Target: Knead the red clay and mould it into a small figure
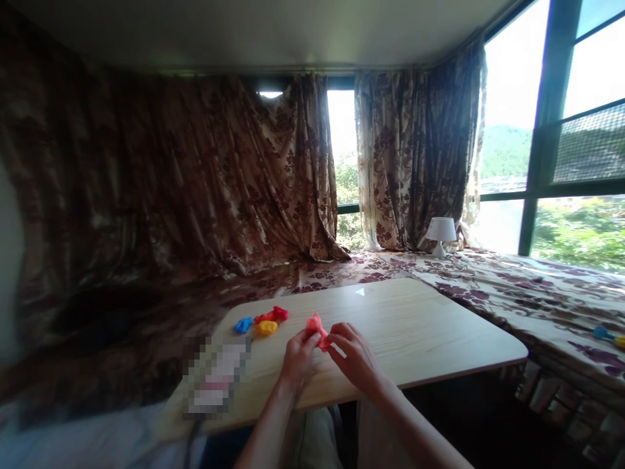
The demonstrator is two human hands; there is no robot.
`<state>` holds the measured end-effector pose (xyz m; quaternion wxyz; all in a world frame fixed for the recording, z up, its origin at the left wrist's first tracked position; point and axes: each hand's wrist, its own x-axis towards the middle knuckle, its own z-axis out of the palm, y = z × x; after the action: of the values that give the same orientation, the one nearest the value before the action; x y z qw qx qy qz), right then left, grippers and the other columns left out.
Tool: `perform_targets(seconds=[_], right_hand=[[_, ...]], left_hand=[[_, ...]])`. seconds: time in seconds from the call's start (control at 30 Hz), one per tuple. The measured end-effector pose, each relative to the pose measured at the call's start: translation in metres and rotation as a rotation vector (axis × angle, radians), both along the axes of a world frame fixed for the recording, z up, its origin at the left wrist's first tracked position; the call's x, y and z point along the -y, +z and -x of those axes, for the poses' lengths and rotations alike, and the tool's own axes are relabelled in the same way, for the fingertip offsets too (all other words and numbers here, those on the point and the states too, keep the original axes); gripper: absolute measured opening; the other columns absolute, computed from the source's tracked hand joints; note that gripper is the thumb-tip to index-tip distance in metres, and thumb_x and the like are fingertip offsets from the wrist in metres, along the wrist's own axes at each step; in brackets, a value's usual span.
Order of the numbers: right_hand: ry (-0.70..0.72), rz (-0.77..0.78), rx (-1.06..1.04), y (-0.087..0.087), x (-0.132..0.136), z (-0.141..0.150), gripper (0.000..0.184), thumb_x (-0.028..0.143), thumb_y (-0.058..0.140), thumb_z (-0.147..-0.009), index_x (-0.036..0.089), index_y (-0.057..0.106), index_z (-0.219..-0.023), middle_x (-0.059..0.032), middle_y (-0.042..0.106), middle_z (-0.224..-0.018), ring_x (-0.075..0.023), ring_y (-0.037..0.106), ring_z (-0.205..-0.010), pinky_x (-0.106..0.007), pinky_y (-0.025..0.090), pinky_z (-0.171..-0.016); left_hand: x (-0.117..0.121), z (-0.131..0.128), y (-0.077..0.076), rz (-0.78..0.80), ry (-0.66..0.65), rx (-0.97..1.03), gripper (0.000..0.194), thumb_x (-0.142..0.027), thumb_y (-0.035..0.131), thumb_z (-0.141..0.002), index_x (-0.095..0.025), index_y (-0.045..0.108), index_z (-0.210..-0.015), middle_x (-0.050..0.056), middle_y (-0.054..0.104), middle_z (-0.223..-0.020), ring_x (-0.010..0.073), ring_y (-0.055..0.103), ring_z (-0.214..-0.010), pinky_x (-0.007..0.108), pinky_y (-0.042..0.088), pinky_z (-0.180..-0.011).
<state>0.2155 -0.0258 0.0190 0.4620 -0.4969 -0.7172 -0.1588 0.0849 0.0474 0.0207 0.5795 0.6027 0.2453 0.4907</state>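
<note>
Over the near part of the table, a small crumpled pinkish-red piece (315, 326) is held up between both hands; whether it is paper, cloth or something else, I cannot tell. My left hand (297, 357) pinches its lower left side between thumb and fingers. On its right edge, the thumb and fingertips of my right hand (355, 355) close together. To the left on the tabletop lie a blue crumpled piece (243, 325), a yellow one (266, 327) and a red one (272, 314), the yellow and red close together.
The pale wooden table (415, 326) has rounded corners. A blurred-out flat object (217, 381) lies at its left edge, with a dark cord below. Beyond are a flowered bed cover (488, 286), a white lamp (441, 234) and patterned curtains (273, 176). Blue and yellow items (605, 334) lie far right.
</note>
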Motion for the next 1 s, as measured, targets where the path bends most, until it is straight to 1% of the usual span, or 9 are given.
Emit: perform_targets(seconds=[0.07,0.17,0.37,0.5,0.6,0.67,0.77,0.87,1.0], right_hand=[[0.019,-0.004,0.006,0.0004,0.0004,-0.0003,0.013,0.019,0.052,-0.088,0.022,0.064,-0.083,-0.0049,0.058,-0.085,-0.0179,0.052,-0.080,-0.031,0.045,-0.071],[0.056,0.004,0.010,0.0011,0.0003,-0.0007,0.019,0.016,0.049,-0.089,0.021,0.065,-0.079,-0.0035,0.057,-0.080,-0.0165,0.051,-0.076,-0.029,0.044,-0.069],[0.036,-0.026,-0.041,-0.0015,-0.0030,-0.0015,0.020,0.017,0.055,-0.084,0.022,0.061,-0.102,-0.0069,0.057,-0.096,-0.0203,0.052,-0.088,-0.034,0.046,-0.077],[0.026,0.001,-0.026,-0.0022,-0.0032,-0.0023,0.011,0.016,0.054,-0.085,0.021,0.064,-0.087,-0.0056,0.057,-0.089,-0.0194,0.052,-0.083,-0.033,0.046,-0.074],[0.028,0.005,-0.024,-0.0014,-0.0025,-0.0023,0.015,0.016,0.052,-0.086,0.022,0.065,-0.081,-0.0046,0.057,-0.085,-0.0183,0.052,-0.081,-0.032,0.046,-0.072],[0.028,0.003,-0.032,-0.0011,-0.0026,-0.0019,0.011,0.017,0.055,-0.085,0.022,0.065,-0.089,-0.0050,0.058,-0.089,-0.0189,0.053,-0.084,-0.033,0.047,-0.075],[0.023,-0.001,-0.035,-0.0018,-0.0035,-0.0013,0.018,0.020,0.060,-0.082,0.022,0.062,-0.100,-0.0061,0.058,-0.095,-0.0202,0.053,-0.089,-0.034,0.046,-0.079],[0.011,0.011,-0.020,-0.0026,-0.0039,-0.0017,0.008,0.019,0.057,-0.084,0.022,0.064,-0.088,-0.0054,0.057,-0.091,-0.0193,0.052,-0.085,-0.033,0.046,-0.076],[0.003,0.016,-0.015,-0.0021,-0.0027,-0.0024,0.015,0.018,0.052,-0.087,0.021,0.063,-0.078,-0.0044,0.057,-0.085,-0.0179,0.051,-0.080,-0.031,0.045,-0.072]], left_hand=[[0.0000,0.0002,0.0002,-0.005,-0.043,-0.022,0.029,-0.034,0.066,-0.068,-0.013,0.071,-0.087,0.005,0.069,-0.078,0.0182,0.060,-0.078,0.028,0.043,-0.076],[0.0001,0.0000,0.0005,0.001,-0.043,-0.028,0.027,-0.032,0.067,-0.068,-0.013,0.072,-0.085,0.005,0.069,-0.077,0.0178,0.060,-0.077,0.027,0.043,-0.076],[-0.0021,-0.0002,-0.0011,0.041,-0.014,0.021,0.026,-0.031,0.065,-0.069,-0.013,0.071,-0.086,0.005,0.069,-0.078,0.0179,0.060,-0.078,0.027,0.043,-0.077],[-0.0028,0.0001,-0.0027,0.007,-0.015,0.001,0.024,-0.031,0.062,-0.071,-0.013,0.071,-0.085,0.004,0.069,-0.076,0.0168,0.059,-0.077,0.025,0.043,-0.075],[-0.0030,-0.0007,-0.0037,-0.012,0.011,0.000,0.023,-0.029,0.061,-0.071,-0.013,0.071,-0.084,0.004,0.069,-0.076,0.0163,0.059,-0.075,0.024,0.043,-0.073],[-0.0036,-0.0014,-0.0044,-0.014,0.026,0.002,0.023,-0.029,0.061,-0.071,-0.013,0.071,-0.085,0.004,0.069,-0.077,0.0167,0.060,-0.077,0.025,0.043,-0.074],[-0.0046,-0.0018,-0.0052,-0.029,0.032,-0.005,0.025,-0.031,0.063,-0.071,-0.014,0.070,-0.088,0.004,0.070,-0.080,0.0176,0.060,-0.080,0.026,0.044,-0.076],[-0.0047,-0.0012,-0.0052,-0.046,0.026,-0.033,0.027,-0.033,0.064,-0.070,-0.014,0.070,-0.090,0.004,0.070,-0.080,0.0181,0.061,-0.079,0.027,0.044,-0.075],[-0.0027,-0.0006,-0.0031,-0.053,0.027,-0.063,0.024,-0.032,0.064,-0.071,-0.014,0.071,-0.084,0.005,0.069,-0.076,0.0177,0.060,-0.077,0.027,0.044,-0.074]])
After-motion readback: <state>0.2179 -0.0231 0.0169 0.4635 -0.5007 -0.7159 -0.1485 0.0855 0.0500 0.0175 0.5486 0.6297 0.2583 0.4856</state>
